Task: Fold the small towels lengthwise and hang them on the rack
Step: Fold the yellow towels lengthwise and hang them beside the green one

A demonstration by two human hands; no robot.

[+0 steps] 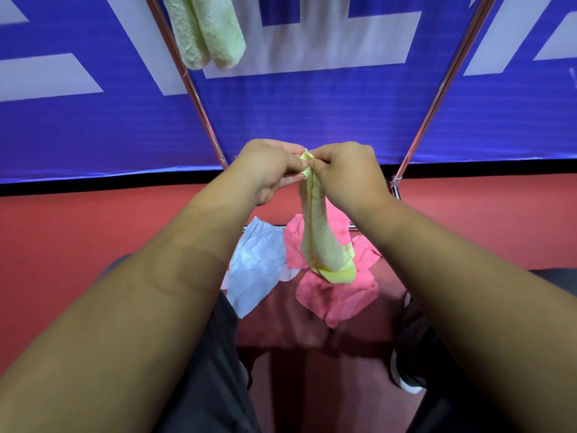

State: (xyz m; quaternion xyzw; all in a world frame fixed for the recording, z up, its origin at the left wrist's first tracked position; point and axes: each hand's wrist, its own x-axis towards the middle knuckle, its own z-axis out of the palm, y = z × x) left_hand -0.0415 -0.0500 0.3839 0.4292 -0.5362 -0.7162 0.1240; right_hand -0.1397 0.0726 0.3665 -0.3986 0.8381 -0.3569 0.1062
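Pinching fingers of left hand [268,170] and right hand [346,173] hold the yellow towel [318,235] hanging above pink towels [337,295].

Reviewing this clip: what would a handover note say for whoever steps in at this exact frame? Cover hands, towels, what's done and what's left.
Hands: the left hand and right hand both pinch the top end of the yellow towel, which hangs down in a narrow lengthwise fold.
Green towel: hangs folded by the left pole of the rack; the rail above is out of view.
Below the hands: a white towel and pink towels lie crumpled; how many are pink is unclear.
Done: the green one appears hung.
Left: hang the yellow one, then fold and hang the white and pink.
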